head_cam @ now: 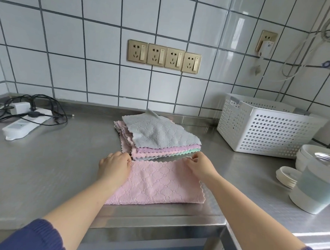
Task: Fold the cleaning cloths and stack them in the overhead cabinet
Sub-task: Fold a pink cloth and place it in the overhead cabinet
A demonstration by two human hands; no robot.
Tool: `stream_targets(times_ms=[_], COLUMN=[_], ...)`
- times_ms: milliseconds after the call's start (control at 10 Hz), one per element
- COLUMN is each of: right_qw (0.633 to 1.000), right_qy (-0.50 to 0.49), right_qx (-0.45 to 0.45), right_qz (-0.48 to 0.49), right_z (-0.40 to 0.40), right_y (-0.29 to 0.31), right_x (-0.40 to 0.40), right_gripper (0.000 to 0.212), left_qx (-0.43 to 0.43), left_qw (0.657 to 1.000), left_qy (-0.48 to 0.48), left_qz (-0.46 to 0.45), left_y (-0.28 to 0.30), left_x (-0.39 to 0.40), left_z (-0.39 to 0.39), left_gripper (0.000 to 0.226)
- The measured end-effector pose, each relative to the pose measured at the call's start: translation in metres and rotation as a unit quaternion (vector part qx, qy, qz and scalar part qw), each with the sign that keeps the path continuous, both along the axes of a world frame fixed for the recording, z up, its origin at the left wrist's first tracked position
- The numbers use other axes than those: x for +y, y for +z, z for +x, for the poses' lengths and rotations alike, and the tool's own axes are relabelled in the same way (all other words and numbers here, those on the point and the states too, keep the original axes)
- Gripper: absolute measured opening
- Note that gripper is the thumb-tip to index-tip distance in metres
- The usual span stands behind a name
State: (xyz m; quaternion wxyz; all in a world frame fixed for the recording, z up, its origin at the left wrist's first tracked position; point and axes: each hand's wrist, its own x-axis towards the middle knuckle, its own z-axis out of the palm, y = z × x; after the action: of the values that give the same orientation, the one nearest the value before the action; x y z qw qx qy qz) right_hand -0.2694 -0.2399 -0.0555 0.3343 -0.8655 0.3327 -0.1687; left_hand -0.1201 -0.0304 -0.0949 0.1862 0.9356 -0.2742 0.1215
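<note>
On the left of the steel counter lie a white power strip and a tangle of black cables, well apart from the work. Next comes the left hand, which rests on the far left corner of the pink cloth; its fingertips are closed together on the scalloped edge, so it seems to pinch that corner. The pink cloth lies flat at the near edge of the counter, directly in front of the person. Its long axis runs from left to right, almost parallel to the counter edge, and its far long edge points toward the wall. Just behind that edge, nearly touching it, sits the pile of cloths, with a grey one on top and its own long axis running diagonally, from far left to near right. The right hand holds the far right corner of the pink cloth in the same way, fingers curled and pressed on the edge. Both hands are equally close, one on each far corner, so I judge that the next fold turns across the long axis. Further right stand a white perforated basket and some white containers. The overhead cabinet is not visible.
</note>
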Motion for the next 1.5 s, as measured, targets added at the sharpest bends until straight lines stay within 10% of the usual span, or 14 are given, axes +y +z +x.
stream_targets(times_ms=[300, 600, 800, 1000, 1200, 1500], right_qw=[0.996, 0.998, 0.996, 0.991, 0.935, 0.941], right_qy=[0.024, -0.061, -0.084, -0.028, 0.16, 0.116], right_qx=[0.005, -0.006, -0.02, 0.035, 0.163, 0.21], right_qz=[0.083, 0.01, 0.004, -0.129, -0.271, -0.24], right_z=[-0.014, -0.012, -0.014, -0.014, -0.01, -0.026], right_y=[-0.005, -0.009, -0.007, -0.009, -0.029, -0.027], right_x=[-0.006, -0.012, -0.014, 0.005, 0.044, 0.018], right_gripper=[0.023, 0.052, 0.035, 0.039, 0.048, 0.058], left_qx=[-0.009, -0.009, -0.018, -0.147, -0.012, 0.003], left_qw=[1.0, 1.0, 1.0, 0.983, 0.963, 0.951], left_qy=[-0.001, -0.002, 0.005, -0.107, -0.239, -0.288], left_qz=[-0.009, -0.023, -0.014, 0.01, 0.122, 0.113], left_y=[-0.001, -0.002, -0.004, 0.006, 0.004, 0.017], left_x=[0.0, 0.001, 0.001, -0.004, -0.032, -0.014], left_z=[0.0, 0.001, 0.001, -0.015, -0.064, -0.092], left_gripper=[0.02, 0.019, 0.018, 0.034, 0.051, 0.046])
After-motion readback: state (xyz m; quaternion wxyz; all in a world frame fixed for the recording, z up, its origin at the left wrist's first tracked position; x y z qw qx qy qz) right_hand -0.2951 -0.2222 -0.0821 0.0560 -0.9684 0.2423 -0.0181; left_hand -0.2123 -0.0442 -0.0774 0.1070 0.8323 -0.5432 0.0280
